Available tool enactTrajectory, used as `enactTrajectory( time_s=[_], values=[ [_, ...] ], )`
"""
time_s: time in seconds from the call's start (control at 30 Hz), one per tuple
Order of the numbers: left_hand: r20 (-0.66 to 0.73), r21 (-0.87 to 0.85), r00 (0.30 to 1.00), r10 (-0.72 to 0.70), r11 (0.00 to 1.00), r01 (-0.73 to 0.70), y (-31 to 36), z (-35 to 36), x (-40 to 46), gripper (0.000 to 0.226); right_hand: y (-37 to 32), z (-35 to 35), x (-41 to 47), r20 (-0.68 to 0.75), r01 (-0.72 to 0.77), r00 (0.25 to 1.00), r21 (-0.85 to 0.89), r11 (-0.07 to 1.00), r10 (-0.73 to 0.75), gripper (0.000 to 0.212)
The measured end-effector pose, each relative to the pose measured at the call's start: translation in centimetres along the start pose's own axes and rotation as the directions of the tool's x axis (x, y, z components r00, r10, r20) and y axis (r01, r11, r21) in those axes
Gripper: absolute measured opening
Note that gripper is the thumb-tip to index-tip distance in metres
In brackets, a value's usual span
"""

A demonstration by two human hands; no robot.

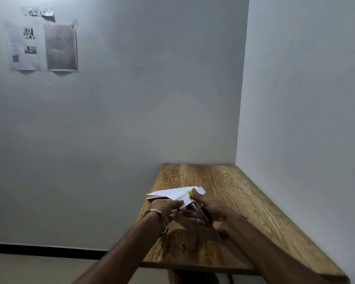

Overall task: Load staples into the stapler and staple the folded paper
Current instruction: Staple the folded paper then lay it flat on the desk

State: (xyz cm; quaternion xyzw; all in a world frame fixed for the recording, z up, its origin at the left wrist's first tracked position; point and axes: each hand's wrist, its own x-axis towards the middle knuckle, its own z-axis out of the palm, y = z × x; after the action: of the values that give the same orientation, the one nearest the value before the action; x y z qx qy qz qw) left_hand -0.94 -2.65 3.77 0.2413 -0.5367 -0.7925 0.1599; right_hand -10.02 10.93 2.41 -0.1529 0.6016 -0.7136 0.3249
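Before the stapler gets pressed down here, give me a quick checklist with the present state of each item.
1. Paper held steady: ok, left hand grips its near edge.
2. Stapler in hand: ok, right hand holds it, yellow tip toward the paper.
3. Paper seated in the stapler's mouth: ok, the tip sits over the paper's right edge.
4. Staples loaded: cannot tell, the magazine is hidden.
5. Left fingers away from the tip: ok, they lie at the near edge, apart from it.
6. Support underneath: cannot tell whether the work rests on the table or is held above it.
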Motion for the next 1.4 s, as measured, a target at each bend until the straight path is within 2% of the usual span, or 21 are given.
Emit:
enactTrajectory(
  time_s=[0.23, 0.47, 0.53, 0.63, 0.73, 0.87, 1.0, 1.13, 1.27, 1.4],
  values=[
    [0.018, 0.004, 1.0, -0.015, 1.0, 0.014, -0.5, 0.0, 0.3, 0.022, 0.1, -0.5, 0.0, -0.004, -0.031, 1.0, -0.052, 0.998, 0.03, 0.062],
    [0.008, 0.005, 1.0, 0.004, 1.0, -0.004, -0.5, -0.6, 1.1, 0.018, -1.1, -3.4, -0.1, -0.04, 0.005, 0.999, -0.272, 0.962, -0.017, 0.059],
    [0.011, 0.012, 1.0, 0.007, 1.0, -0.007, -0.6, -0.9, 1.3, 0.017, -1.6, -4.5, -0.2, -0.063, 0.031, 0.997, -0.317, 0.948, -0.053, 0.054],
    [0.006, 0.027, 1.0, 0.017, 0.999, -0.018, -0.9, -1.3, 1.6, 0.02, -2.5, -6.2, -0.4, -0.123, 0.059, 0.986, -0.377, 0.925, -0.113, 0.034],
    [0.018, 0.045, 1.0, 0.015, 0.999, -0.016, -1.3, -1.5, 1.6, 0.018, -3.2, -7.8, -0.8, -0.142, 0.093, 0.972, -0.494, 0.864, -0.186, 0.019],
    [0.026, 0.046, 0.999, -0.02, 0.999, 0.019, -1.4, -1.6, 1.6, 0.014, -2.8, -9.7, -1.4, -0.157, 0.119, 0.931, -0.723, 0.68, -0.329, 0.009],
    [0.033, 0.032, 0.998, -0.055, 0.998, 0.054, -1.4, -1.5, 1.5, 0.011, -1.9, -10.9, -1.7, -0.171, 0.121, 0.88, -0.821, 0.558, -0.443, 0.023],
    [0.023, 0.032, 0.997, -0.068, 0.997, 0.067, -1.3, -1.6, 1.5, 0.013, -1.1, -11.5, -1.7, -0.176, 0.089, 0.863, -0.87, 0.485, -0.473, 0.033],
    [0.02, 0.043, 0.997, -0.074, 0.996, 0.073, -1.3, -1.9, 1.4, 0.017, -0.5, -11.8, -1.5, -0.192, 0.069, 0.883, -0.849, 0.524, -0.428, 0.033],
    [0.023, 0.043, 0.998, -0.063, 0.997, 0.062, -1.3, -1.9, 1.3, 0.01, -0.4, -11.5, -1.6, -0.198, 0.03, 0.905, -0.853, 0.521, -0.377, 0.03]
  ],
)
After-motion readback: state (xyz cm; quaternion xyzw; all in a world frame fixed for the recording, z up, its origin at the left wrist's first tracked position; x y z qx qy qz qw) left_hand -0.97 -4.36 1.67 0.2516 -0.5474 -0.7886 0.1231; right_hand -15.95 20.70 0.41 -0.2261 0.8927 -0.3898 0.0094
